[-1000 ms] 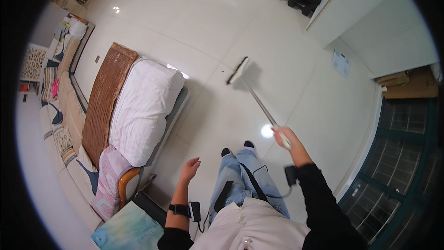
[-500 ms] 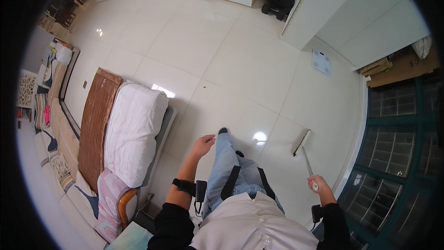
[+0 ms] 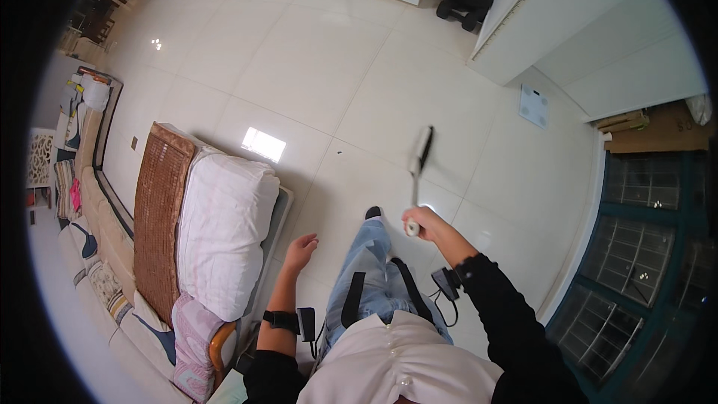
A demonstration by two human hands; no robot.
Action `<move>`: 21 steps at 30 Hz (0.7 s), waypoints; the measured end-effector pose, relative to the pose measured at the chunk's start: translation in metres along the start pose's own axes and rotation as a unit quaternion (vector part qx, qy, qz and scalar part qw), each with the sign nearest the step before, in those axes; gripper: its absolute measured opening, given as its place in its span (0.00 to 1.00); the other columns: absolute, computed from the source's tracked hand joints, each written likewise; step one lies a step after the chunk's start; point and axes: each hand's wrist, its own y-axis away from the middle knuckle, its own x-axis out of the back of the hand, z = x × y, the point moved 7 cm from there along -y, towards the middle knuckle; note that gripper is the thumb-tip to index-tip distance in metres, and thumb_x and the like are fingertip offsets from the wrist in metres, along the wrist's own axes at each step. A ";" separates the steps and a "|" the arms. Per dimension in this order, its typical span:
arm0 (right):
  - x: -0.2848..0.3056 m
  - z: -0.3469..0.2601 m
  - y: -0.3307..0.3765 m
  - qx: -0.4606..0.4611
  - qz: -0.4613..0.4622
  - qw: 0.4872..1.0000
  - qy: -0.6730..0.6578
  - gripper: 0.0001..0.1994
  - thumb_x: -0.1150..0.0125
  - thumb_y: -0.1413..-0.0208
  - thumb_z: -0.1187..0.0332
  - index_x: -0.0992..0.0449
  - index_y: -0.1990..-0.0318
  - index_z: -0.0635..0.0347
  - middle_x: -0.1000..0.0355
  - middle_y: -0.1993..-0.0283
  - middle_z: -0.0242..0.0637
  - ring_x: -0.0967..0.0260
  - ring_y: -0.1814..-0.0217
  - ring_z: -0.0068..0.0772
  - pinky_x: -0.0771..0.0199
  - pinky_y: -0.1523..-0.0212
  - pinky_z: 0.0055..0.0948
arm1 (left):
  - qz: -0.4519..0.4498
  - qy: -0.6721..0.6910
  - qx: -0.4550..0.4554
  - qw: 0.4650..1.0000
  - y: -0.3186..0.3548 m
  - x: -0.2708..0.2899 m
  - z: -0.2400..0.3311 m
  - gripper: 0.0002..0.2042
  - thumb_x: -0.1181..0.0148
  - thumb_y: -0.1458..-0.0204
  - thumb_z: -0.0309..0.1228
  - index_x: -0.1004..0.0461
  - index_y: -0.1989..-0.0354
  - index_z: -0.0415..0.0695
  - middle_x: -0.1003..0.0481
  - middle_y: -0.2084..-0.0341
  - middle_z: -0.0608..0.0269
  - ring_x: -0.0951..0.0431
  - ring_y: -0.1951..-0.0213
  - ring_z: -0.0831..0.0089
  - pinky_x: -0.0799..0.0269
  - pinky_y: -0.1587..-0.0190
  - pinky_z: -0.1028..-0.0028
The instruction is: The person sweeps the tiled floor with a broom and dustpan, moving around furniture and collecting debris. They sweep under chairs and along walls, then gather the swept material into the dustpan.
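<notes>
On the right hand (image 3: 426, 223) I saw, through the head camera, that the fingers were clamped around the pale handle end of a mop (image 3: 415, 191). Its narrow dark head (image 3: 426, 150) was ahead of these fingers, above the shiny white floor (image 3: 284, 45) or upon it; I could not tell if it touched. A small dark speck (image 3: 339, 152) was on the tiles, ahead and to the left of the same fingers, and a white scale (image 3: 533, 107) lay farther away, ahead and to their right. On the left hand (image 3: 299, 251) the fingers were loosely bent and a little apart, with nothing in them. To the left of these fingers I had the white bedding (image 3: 224, 224), just beside them in my view, and beyond it a brown woven mat (image 3: 161, 217). A pink and white cloth (image 3: 196, 337) lay behind them, next to a curved wooden armrest (image 3: 220, 344).
</notes>
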 end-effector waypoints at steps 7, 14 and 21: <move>-0.006 -0.118 -0.022 -0.014 -0.154 0.977 -0.150 0.08 0.52 0.61 0.73 0.37 0.69 0.63 0.43 0.85 0.26 0.46 0.89 0.12 0.48 0.92 0.10 | 0.002 -0.023 0.010 1.000 -0.036 0.027 0.025 0.16 0.52 0.57 0.31 0.34 0.59 0.36 0.29 0.68 0.58 0.30 0.64 0.74 0.38 0.60 0.79; 0.145 -0.085 0.081 0.032 0.092 0.994 0.048 0.15 0.53 0.61 0.75 0.39 0.61 0.66 0.41 0.84 0.32 0.45 0.90 0.22 0.42 0.91 0.22 | -0.010 0.009 0.013 1.000 -0.074 0.021 0.060 0.16 0.52 0.58 0.31 0.34 0.60 0.36 0.29 0.68 0.56 0.30 0.64 0.73 0.38 0.60 0.78; 0.271 -0.075 0.124 -0.065 0.156 0.970 -0.173 0.04 0.52 0.61 0.76 0.39 0.80 0.58 0.43 0.87 0.29 0.47 0.91 0.18 0.45 0.92 0.15 | -0.010 -0.020 -0.018 1.000 -0.117 -0.003 0.109 0.16 0.52 0.58 0.30 0.34 0.60 0.37 0.29 0.67 0.56 0.30 0.64 0.72 0.37 0.60 0.77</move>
